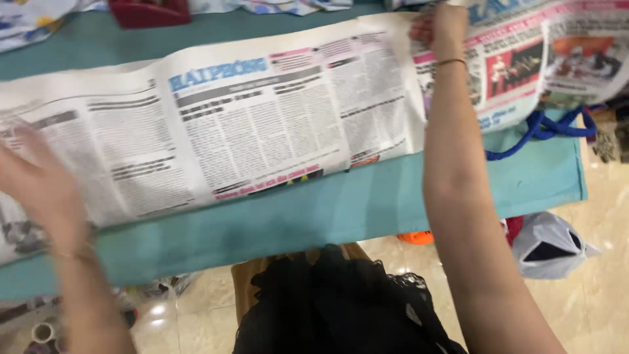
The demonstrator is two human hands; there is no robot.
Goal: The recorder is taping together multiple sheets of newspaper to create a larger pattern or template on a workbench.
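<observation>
Newspaper, a long printed sheet of black text with blue and pink headings, lies spread lengthwise across the teal cloth-covered table, and both bare hands are on it. The right hand rests at the far edge of the newspaper, toward its right end, fingers curled down onto the paper; whether they pinch the edge or only press it cannot be told. A thin bracelet circles that wrist. The left hand is blurred, spread open with fingers apart, lying flat over the newspaper's left end, nothing gripped in it. The two hands are well apart, one at each end of the sheet.

Beyond the newspaper's right end lies a second colourful newspaper page with photographs, overlapping it. Just beside that end, a blue cord loops on the table. Below the newspaper's right end, on the pale tiled floor, sits a grey plastic bag.
</observation>
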